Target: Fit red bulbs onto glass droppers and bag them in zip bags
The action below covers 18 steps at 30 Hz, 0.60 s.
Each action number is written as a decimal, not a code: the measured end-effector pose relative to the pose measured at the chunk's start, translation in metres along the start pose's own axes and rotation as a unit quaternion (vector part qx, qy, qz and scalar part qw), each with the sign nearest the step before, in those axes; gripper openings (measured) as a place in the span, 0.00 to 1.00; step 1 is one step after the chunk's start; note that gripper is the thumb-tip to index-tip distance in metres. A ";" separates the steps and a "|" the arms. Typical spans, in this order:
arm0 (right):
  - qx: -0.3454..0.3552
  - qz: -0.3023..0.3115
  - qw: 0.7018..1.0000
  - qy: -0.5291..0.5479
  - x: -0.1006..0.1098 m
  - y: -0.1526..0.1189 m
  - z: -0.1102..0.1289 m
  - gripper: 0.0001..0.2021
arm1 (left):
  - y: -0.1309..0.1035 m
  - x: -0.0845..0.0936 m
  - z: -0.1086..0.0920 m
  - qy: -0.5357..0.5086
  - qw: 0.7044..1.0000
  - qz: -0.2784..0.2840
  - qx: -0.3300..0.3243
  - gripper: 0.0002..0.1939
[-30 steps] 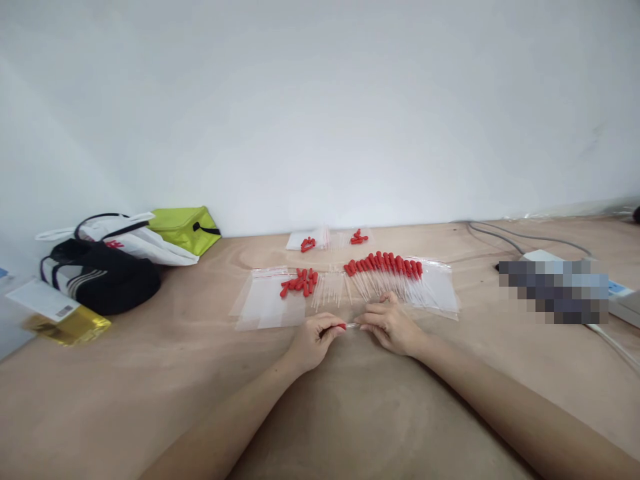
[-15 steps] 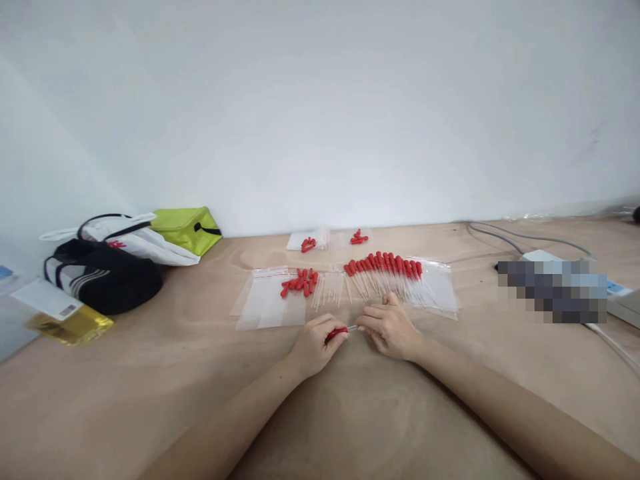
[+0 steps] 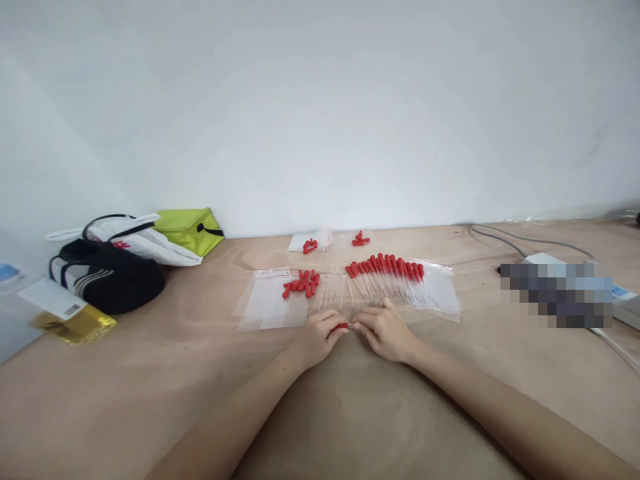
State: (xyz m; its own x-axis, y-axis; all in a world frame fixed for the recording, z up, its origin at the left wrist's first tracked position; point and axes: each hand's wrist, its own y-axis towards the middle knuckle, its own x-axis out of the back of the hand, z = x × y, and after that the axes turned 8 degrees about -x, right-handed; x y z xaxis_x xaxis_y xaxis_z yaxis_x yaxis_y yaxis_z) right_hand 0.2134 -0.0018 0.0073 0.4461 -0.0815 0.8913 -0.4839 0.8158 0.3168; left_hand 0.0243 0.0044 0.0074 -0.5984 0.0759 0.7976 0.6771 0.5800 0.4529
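Solid red on the bulbs (image 3: 381, 262), clear on the thin tubes (image 3: 360, 289). Lime green with black on the boxy bag (image 3: 185, 228); black with pale stripes on the dark bag (image 3: 131, 285); white with red marking on the plastic bag (image 3: 173, 251). Light brown, faintly swirled, across the surface (image 3: 75, 413).

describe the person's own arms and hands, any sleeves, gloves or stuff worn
The left hand and right hand are bare, with no gloves. The left forearm and right forearm show no sleeves, watch or bracelet. No ring can be made out, though the fingers are partly hidden.
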 end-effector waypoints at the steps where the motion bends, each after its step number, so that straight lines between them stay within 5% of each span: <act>1: 0.001 -0.002 1.000 -0.016 0.002 0.001 0.000 0.12 | 0.000 0.001 0.003 0.001 1.000 -0.004 -0.001 0.11; 6: 0.000 -0.013 0.997 -0.081 0.008 0.003 -0.003 0.10 | -0.003 0.006 0.017 0.043 0.996 -0.075 0.005 0.10; 9: -0.099 -0.071 0.990 -0.066 0.007 0.010 -0.016 0.10 | -0.005 0.006 0.020 0.098 0.984 -0.132 0.061 0.17; 13: -0.284 -0.168 0.943 -0.044 0.000 0.032 -0.036 0.11 | -0.006 0.003 0.020 0.090 0.987 -0.090 0.095 0.12; 18: -0.377 -0.169 0.909 -0.059 -0.010 0.060 -0.044 0.09 | -0.005 0.004 0.017 0.081 0.991 -0.044 0.095 0.03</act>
State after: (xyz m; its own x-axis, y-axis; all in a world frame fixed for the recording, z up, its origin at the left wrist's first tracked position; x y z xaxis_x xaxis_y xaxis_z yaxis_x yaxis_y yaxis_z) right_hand 0.2132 0.0731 0.0026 0.3677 -0.4242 0.8276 0.3386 0.8899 0.3057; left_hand 0.0116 0.0153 0.0012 -0.5652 -0.1037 0.8184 0.5230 0.7221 0.4528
